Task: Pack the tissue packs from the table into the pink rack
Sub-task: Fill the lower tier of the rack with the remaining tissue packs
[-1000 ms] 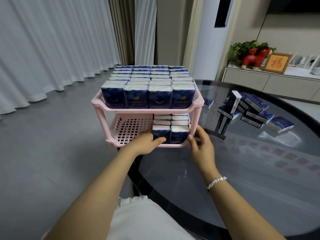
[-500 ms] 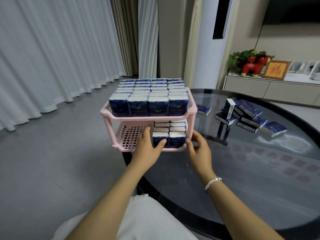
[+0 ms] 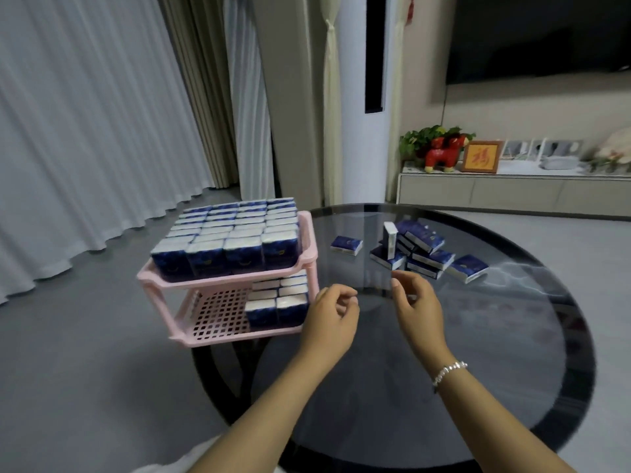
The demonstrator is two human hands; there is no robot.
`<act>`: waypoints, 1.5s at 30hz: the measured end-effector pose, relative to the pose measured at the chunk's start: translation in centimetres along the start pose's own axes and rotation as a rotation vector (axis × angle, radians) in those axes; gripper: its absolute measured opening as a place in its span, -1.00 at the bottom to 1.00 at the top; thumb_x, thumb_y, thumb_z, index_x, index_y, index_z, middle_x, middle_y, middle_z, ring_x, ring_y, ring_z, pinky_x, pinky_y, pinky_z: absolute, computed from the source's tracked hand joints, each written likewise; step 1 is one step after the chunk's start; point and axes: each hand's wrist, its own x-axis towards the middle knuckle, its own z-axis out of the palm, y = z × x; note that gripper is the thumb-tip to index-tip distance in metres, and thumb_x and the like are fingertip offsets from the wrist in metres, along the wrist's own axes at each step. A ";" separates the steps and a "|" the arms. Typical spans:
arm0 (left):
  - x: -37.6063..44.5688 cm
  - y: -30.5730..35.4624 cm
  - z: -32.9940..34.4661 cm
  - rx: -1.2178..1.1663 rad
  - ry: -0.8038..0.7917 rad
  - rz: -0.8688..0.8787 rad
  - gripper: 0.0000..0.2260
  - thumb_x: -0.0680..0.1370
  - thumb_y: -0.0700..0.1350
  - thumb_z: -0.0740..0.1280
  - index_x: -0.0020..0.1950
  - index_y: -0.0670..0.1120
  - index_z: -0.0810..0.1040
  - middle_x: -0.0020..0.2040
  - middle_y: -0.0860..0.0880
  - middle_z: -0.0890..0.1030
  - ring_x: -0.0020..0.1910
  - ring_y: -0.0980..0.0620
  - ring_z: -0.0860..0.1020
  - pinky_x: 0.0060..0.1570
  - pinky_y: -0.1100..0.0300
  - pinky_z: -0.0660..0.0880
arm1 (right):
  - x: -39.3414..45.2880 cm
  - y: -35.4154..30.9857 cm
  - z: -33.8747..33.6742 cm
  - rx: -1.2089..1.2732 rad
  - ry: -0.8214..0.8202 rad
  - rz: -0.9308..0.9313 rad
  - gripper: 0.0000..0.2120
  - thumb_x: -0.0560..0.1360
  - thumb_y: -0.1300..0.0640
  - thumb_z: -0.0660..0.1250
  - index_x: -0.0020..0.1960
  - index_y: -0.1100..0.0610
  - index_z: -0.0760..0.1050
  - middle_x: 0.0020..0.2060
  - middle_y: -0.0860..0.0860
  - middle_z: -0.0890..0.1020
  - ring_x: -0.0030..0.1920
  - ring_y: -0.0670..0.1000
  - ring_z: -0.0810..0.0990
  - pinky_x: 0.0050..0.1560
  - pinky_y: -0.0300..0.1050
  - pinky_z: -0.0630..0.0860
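1. The pink rack (image 3: 235, 279) stands at the left edge of a round, dark glass tabletop (image 3: 478, 370).
2. Its top tier is full of blue and white tissue packs (image 3: 228, 237), which stand upright in close rows.
3. On the bottom tier, a smaller block of packs (image 3: 278, 303) fills the right part (two columns wide, several rows deep); the left part shows the bare pink grid.
4. More loose packs (image 3: 425, 254) lie in a heap on the tabletop, to the right of the rack and well apart from it. One pack (image 3: 390, 238) of this heap stands on its end, and the others lie flat or lean on each other.
5. One single pack (image 3: 346, 245) lies flat between the rack and the heap.
6. The left hand (image 3: 333, 310) hovers above the tabletop, just beside the right end of the bottom tier. Its grip is loosely curled and it holds nothing.
7. The right hand (image 3: 415, 302) hovers near the left one, on the near side of the heap. Its fingers are also loosely bent, with the thumb (image 3: 397, 286) raised, and nothing is held in them.
8. A bead bracelet (image 3: 449, 370) is on the right wrist.
9. Behind the tabletop there is a low cabinet (image 3: 512, 194), and on it stand a red figure (image 3: 444, 155) and a framed picture (image 3: 481, 157).
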 end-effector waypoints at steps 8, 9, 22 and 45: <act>9.7 1.8 7.4 -0.006 -0.057 -0.140 -0.71 0.58 0.06 0.24 0.24 -0.04 0.43 0.28 -0.04 0.41 0.09 0.07 0.50 0.04 0.20 0.41 | 9.1 4.8 -4.5 -0.446 0.086 0.001 -0.73 0.51 -0.05 0.28 0.16 0.01 0.54 0.07 0.00 0.57 0.14 0.07 0.47 0.18 -0.01 0.38; 11.2 1.7 8.0 0.000 -0.059 -0.160 -0.61 0.57 0.11 0.24 0.33 -0.04 0.39 0.34 -0.04 0.36 0.20 0.01 0.47 0.11 0.16 0.41 | 10.4 5.3 -4.8 -0.524 0.093 0.019 -0.70 0.51 -0.09 0.27 0.19 -0.01 0.53 0.12 0.01 0.54 0.17 0.08 0.43 0.18 -0.01 0.31; 24.8 -2.6 13.7 0.241 -0.259 -0.268 -0.39 0.46 0.41 0.12 0.48 0.29 0.18 0.57 -0.01 -0.23 0.51 -0.14 -0.36 0.38 -0.30 -0.34 | 28.3 9.1 -0.8 -0.739 -0.466 0.335 -0.28 0.35 -0.50 0.09 0.45 -0.27 0.11 0.54 0.05 -0.01 0.50 0.27 -0.01 0.43 0.22 0.00; 19.9 -3.0 13.2 0.088 -0.397 -0.359 -0.40 0.47 0.41 0.05 0.47 0.24 0.22 0.58 -0.06 -0.08 0.51 -0.13 -0.33 0.43 -0.21 -0.16 | 23.2 9.2 -0.6 -0.585 -0.621 0.285 -0.43 0.47 -0.34 0.12 0.40 -0.12 0.28 0.44 0.02 0.27 0.43 0.18 0.17 0.40 0.18 0.10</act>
